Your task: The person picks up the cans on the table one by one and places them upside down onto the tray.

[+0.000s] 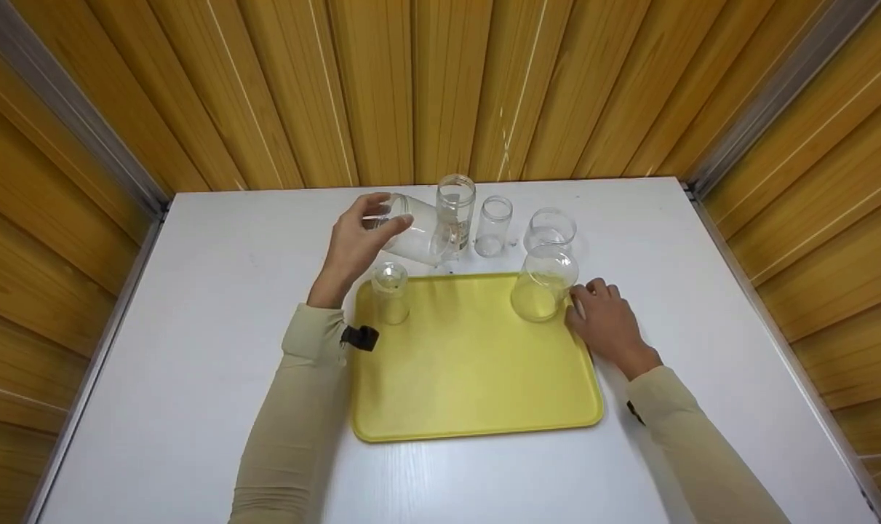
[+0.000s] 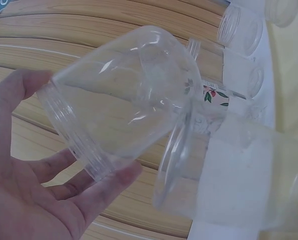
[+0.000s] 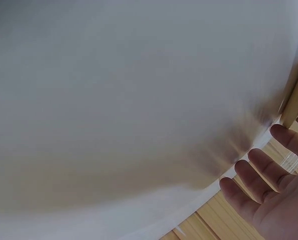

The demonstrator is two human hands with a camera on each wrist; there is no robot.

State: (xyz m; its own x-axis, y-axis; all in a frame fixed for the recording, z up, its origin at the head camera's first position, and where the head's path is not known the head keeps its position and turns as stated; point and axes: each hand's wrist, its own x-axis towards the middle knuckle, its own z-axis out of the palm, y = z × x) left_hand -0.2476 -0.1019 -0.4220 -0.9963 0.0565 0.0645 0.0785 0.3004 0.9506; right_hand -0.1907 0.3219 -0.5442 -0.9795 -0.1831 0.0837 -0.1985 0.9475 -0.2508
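Observation:
My left hand (image 1: 356,244) grips a large clear jar (image 1: 418,229) by its threaded mouth. The jar is tilted, its base pointing right over the table behind the tray. In the left wrist view, thumb and fingers (image 2: 128,172) spread round the threaded rim of the jar (image 2: 123,95). By the right edge of the yellow tray (image 1: 476,386) is my right hand (image 1: 606,320), its fingers loosely bent, beside a wide clear jar (image 1: 544,291) on the tray's far right corner. The right wrist view shows those fingers (image 3: 256,180) slightly bent and apart, with nothing visibly held.
A narrow clear jar (image 1: 391,302) stands on the tray's far left corner. Behind the tray are a tall jar (image 1: 455,207) with a printed label, a slim jar (image 1: 493,229) and a short wide jar (image 1: 550,227). Wood-patterned walls (image 1: 440,94) enclose the white table (image 1: 214,327).

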